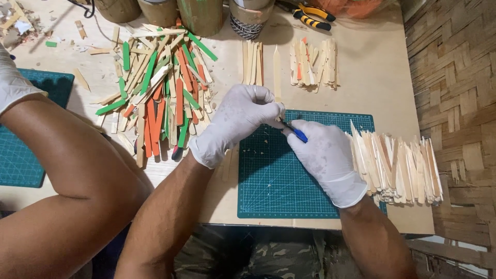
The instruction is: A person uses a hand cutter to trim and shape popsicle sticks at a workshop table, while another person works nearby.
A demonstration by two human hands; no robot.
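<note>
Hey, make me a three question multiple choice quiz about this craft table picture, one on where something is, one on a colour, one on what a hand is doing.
1. Where is the mixed pile of sticks?
A. Left of the cutting mat
B. On the mat
C. Right of the mat

2. What colour is the cutter handle?
A. Red
B. Blue
C. Yellow

3. What is the right hand doing?
A. Resting flat
B. Holding the cutter
C. Lifting pliers

Answers: 1 A, the pile lies left of the left hand. 2 B, a blue handle shows between the gloves. 3 B, its gloved fingers wrap the cutter.
</note>
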